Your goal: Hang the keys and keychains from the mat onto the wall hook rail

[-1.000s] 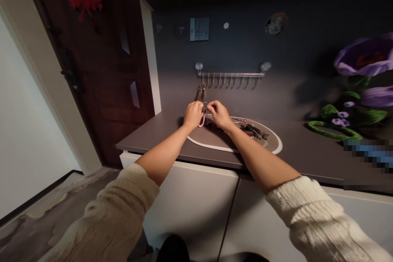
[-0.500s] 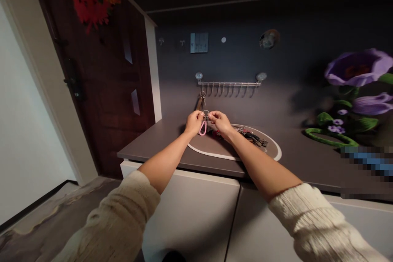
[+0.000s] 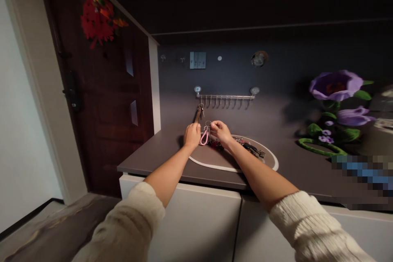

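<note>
Head view: on the surface [image 3: 159, 147], the white-rimmed mat [image 3: 227, 168] bears dark keys [image 3: 252, 150], at four o'clock from the pink loop [image 3: 203, 143]. The right hand [image 3: 221, 133], reaching in from five o'clock, has its grip pinched on the loop's ring [image 3: 206, 122]. The left hand [image 3: 192, 135], from seven, curls at the loop's nine o'clock; whether its grip holds anything, I cannot tell.
</note>
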